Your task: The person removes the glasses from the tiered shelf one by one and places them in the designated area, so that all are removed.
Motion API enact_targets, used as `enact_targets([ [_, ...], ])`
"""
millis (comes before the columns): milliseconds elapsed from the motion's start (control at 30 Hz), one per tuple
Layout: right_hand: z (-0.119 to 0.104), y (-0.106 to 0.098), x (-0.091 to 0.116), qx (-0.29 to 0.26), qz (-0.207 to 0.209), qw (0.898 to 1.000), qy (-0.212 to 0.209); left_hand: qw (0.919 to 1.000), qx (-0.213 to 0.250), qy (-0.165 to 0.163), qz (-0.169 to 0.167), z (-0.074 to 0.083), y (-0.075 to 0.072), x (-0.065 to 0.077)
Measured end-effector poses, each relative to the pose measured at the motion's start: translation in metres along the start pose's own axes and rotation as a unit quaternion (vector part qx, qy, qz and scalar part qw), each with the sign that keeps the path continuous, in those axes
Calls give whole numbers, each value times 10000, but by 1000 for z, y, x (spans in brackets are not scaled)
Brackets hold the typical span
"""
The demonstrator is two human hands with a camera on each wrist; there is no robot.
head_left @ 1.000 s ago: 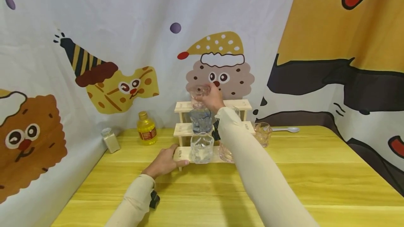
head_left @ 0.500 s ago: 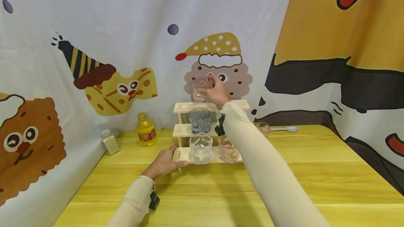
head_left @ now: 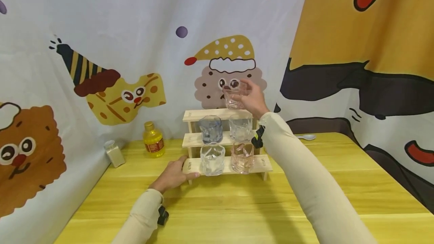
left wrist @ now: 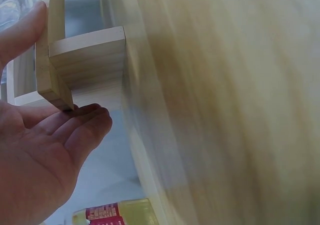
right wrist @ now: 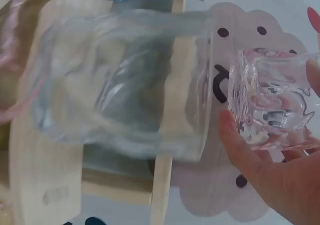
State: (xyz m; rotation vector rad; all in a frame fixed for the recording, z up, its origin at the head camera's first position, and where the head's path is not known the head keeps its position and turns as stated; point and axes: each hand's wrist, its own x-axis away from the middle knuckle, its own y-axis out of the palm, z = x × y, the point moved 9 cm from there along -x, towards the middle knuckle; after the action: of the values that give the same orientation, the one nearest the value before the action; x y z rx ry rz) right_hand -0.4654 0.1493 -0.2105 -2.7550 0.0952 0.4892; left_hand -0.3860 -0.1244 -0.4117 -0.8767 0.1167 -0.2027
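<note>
The right hand [head_left: 252,98] is clamped on a pale pink glass [head_left: 234,100], thumb on one side and fingers on the other. That glass is held up over the right half of the top shelf of a wooden rack [head_left: 196,115], base downward; in the right wrist view a gap shows between its base and the shelf board.

The left hand [head_left: 172,176] holds the left end of the bottom shelf — thumb at the front edge, fingers at the back, with the board's end between them.

Four more glasses stand on the rack. On the middle shelf a blue glass [head_left: 211,129] is at the left, with a clear glass [head_left: 240,128] beside it at the right. On the bottom shelf a second clear glass [head_left: 212,159] is at the left and a second pink glass [head_left: 242,158] at the right.

To the left of the rack, on the wooden table [head_left: 217,212], is a yellow bottle [head_left: 153,140] with a red label; farther left is a small jar [head_left: 114,154]. A white spoon [head_left: 307,137] lies to the right, partly hidden by the right sleeve [head_left: 308,174]. Behind everything hangs a cloth [head_left: 135,25] printed with cartoon figures.
</note>
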Motion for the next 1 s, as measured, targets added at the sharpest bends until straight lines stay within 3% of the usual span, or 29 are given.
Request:
enact_targets([
  [433,20,-53,24,316,413,9986,12,10000,80,37,30,0,-1,3],
  [1000,46,-111,47,491,443,9978,-105,9999,119,62,36,-1,0,2],
])
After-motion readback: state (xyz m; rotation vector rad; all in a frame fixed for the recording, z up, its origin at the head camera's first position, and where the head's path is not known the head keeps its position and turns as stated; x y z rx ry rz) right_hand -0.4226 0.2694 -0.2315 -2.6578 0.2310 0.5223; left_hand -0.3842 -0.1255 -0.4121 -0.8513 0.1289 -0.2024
